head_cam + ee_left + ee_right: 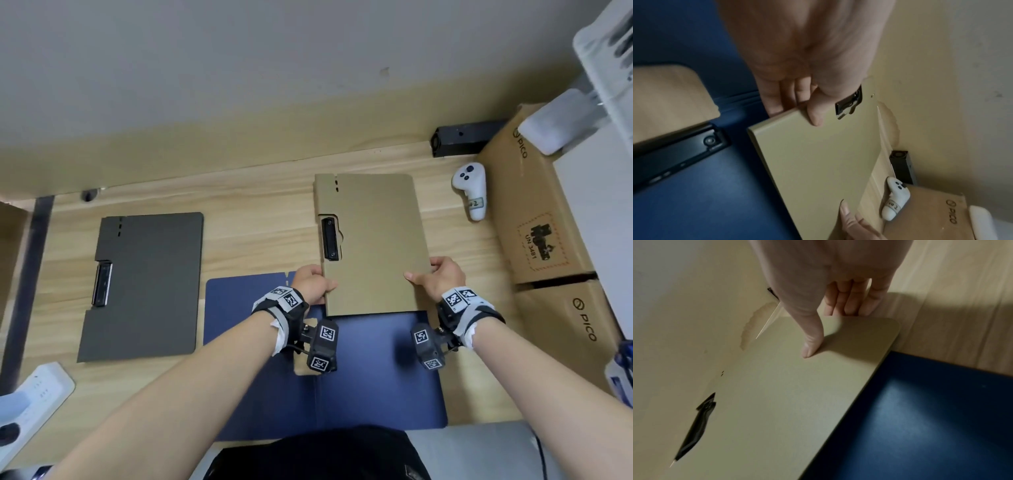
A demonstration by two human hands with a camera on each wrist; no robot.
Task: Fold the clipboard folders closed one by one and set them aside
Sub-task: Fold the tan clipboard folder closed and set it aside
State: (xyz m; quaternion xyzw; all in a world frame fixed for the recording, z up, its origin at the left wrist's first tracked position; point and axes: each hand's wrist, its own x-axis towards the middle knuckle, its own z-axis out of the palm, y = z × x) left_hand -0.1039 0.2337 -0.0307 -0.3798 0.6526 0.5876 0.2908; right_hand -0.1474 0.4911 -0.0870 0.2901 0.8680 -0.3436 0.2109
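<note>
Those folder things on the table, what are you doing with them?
A person is holding the tan clipboard folder, already folded closed, by its two sides: the left hand pinches the left edge and the right hand the right edge, thumbs on top. Its near end overlaps a blue folder that lies open flat on the wooden table. A dark grey folder lies closed off to the left. A white controller and cardboard boxes sit to the right.

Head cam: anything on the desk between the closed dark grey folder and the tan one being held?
Only bare wooden desk separates the dark grey folder from the tan folder; nearer, the open blue folder's corner reaches in. Head view.
</note>
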